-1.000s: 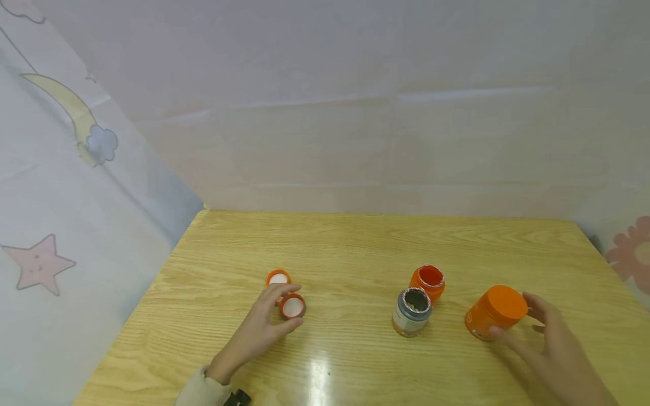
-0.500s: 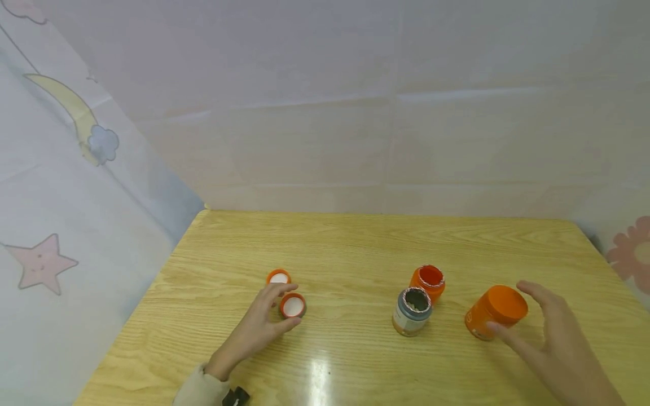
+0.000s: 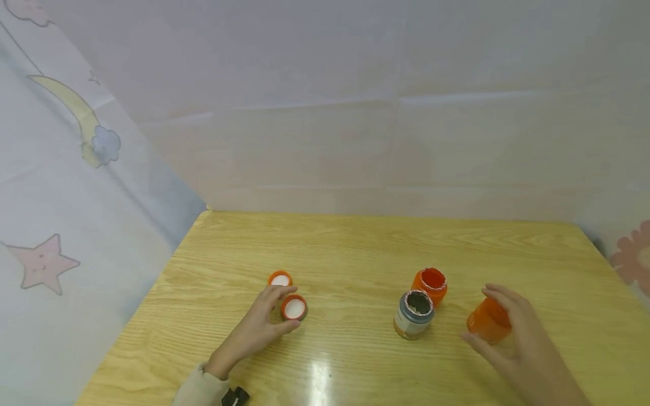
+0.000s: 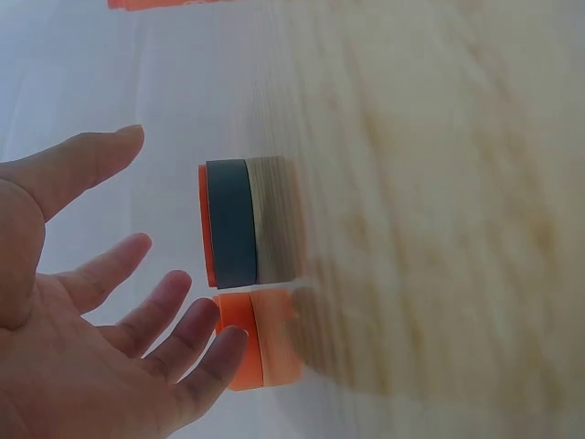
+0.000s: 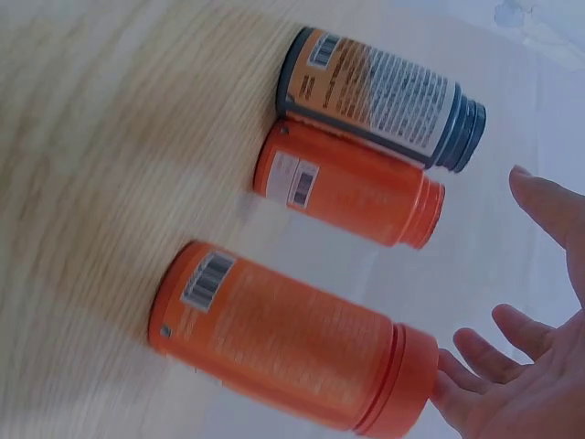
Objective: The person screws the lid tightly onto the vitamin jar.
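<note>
On the worktop (image 3: 355, 254), the front lid (image 3: 294, 308) and rear lid (image 3: 280, 278) lie left of the front jar (image 3: 412, 322). The rear lid is just behind and left of the front lid. The left fingers (image 3: 276, 292) are beside the front lid. The rear jar (image 3: 433, 283) stands just behind and right of the front jar. The end jar (image 3: 484, 322) stands right of both, partly covered by the right fingers (image 3: 504, 296) (head view).

Head view: right hand (image 3: 523, 341) hides part of capped jar (image 3: 484, 325); contents (image 3: 417, 308) of grey jar (image 3: 412, 325) too small to identify. Right wrist: label text (image 5: 288, 329) blurred.
</note>
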A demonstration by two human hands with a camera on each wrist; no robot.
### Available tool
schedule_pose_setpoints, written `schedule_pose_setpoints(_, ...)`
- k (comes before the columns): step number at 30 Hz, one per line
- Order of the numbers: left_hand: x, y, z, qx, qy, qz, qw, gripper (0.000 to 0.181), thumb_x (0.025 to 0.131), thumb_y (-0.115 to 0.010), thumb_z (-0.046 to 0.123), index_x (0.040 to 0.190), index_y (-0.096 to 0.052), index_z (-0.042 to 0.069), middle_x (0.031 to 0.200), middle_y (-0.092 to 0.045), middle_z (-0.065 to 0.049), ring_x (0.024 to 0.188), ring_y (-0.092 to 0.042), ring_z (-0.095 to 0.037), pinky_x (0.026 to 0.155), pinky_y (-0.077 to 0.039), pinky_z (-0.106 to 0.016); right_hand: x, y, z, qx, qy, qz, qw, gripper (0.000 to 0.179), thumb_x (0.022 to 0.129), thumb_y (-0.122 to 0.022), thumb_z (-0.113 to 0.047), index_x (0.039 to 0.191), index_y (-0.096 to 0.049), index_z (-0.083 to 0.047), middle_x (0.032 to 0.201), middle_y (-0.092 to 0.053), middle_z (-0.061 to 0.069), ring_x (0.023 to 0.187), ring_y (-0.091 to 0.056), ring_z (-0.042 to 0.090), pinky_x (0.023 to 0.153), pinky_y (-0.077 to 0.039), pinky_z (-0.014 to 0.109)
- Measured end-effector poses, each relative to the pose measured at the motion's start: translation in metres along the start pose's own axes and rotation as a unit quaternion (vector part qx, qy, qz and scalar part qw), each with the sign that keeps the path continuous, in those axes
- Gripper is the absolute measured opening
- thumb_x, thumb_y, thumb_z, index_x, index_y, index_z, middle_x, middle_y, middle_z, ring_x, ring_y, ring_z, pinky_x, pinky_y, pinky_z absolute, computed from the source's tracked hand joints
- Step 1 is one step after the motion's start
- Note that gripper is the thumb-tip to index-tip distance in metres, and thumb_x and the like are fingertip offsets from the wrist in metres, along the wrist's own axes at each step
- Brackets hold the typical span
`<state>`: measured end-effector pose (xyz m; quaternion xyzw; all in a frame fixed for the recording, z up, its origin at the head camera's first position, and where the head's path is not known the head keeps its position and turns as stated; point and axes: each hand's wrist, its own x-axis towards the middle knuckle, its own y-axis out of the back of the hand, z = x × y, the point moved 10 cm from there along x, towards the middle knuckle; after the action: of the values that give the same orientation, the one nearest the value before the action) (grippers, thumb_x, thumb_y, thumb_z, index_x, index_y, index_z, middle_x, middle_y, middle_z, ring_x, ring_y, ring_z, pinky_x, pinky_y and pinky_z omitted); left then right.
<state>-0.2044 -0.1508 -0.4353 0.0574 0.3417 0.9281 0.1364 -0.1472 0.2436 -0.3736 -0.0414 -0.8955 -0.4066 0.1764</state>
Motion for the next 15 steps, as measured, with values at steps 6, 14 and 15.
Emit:
schedule_pose_setpoints(6,0.002,0.001,-0.002,0.011,-0.008,-0.004,0.9999,0.063,0.082,-0.081,0.022,0.137,-0.054,0.008,0.138,-0.052,-0.009,0.125,-0.050,-0.032,0.099,-0.047,-0.052,0.000,-0.013,-0.005,0.024,-0.024,-0.031,0.9989,0.082,0.081,-0.083,-0.021,0.148,-0.038,-0.006,0.144,-0.045,0.022,0.132,-0.039,0.029,0.118,-0.022,0.015)
schedule_pose_setpoints(14,0.003,0.002,-0.008,0.010,-0.002,-0.017,0.9998,0.063,0.083,-0.081,0.024,0.138,-0.053,0.009,0.134,-0.054,-0.008,0.121,-0.053,-0.028,0.099,-0.047,-0.050,0.001,-0.023,-0.007,0.026,-0.035,-0.049,0.9979,0.075,0.085,-0.080,-0.025,0.147,-0.040,-0.013,0.146,-0.046,0.014,0.129,-0.039,0.026,0.112,-0.021,0.008)
schedule_pose_setpoints(15,0.003,0.002,-0.009,0.010,-0.001,-0.019,0.9998,0.064,0.083,-0.081,0.024,0.138,-0.053,0.009,0.134,-0.054,-0.007,0.121,-0.054,-0.028,0.099,-0.047,-0.049,0.001,-0.025,-0.007,0.029,-0.034,-0.049,0.9978,0.073,0.085,-0.079,-0.025,0.146,-0.041,-0.013,0.145,-0.047,0.013,0.128,-0.039,0.024,0.102,-0.017,-0.003)
